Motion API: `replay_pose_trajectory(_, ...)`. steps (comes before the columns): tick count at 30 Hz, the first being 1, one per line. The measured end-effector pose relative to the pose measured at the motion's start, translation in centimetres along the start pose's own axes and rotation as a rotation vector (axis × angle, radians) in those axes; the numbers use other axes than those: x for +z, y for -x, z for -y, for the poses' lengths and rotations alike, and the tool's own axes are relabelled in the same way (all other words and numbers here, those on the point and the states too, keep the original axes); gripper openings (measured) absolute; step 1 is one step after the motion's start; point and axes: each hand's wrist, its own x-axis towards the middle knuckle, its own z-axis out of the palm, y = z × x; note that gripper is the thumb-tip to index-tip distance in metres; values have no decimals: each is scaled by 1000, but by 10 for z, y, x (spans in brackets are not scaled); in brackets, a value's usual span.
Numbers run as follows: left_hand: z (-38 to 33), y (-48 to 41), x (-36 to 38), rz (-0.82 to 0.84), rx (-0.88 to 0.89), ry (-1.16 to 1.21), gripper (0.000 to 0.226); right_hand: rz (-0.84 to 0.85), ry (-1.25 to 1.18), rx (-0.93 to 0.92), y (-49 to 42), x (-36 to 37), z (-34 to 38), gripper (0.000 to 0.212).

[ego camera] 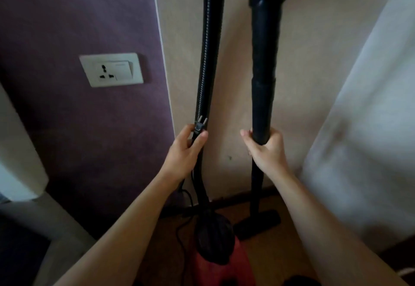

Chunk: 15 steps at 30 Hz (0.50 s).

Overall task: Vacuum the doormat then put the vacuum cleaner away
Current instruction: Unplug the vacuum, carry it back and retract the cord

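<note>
A person's left hand (186, 148) pinched a small black two-pin plug (199, 126) between thumb and fingers, its metal prongs pointing up, right against the ribbed black hose (207, 61) that rose out of the top of the frame. The right hand (265, 148) was wrapped firmly round the smooth, matte black wand (263, 72), a straight rigid tube stepped at a collar above the grip and wound with glossy tape near its upper end. The wand stood nearly upright and ended below in a flat, rectangular floor nozzle (258, 224) resting on the brown wooden floor (269, 258) by the dark skirting. The vacuum cleaner (222, 263), a red body with a rounded black top, sat on the floor between the forearms, close to the wall, and a thin black cord (182, 229) looped loosely beside it. A white rectangular wall socket (111, 70) was set in a matte purple panel (78, 16) to the left, next to a beige wall (235, 83). Pale, soft curtain fabric (370, 106) hung at right.
</note>
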Motion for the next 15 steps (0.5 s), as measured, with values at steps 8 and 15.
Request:
replay_pose_trajectory(8, 143, 49, 45, 42, -605, 201, 18, -114, 56, 13, 7, -20, -6, 55)
replay_pose_trajectory(15, 213, 97, 93, 32, -842, 120, 29, -156, 23, 21, 10, -21, -1, 27)
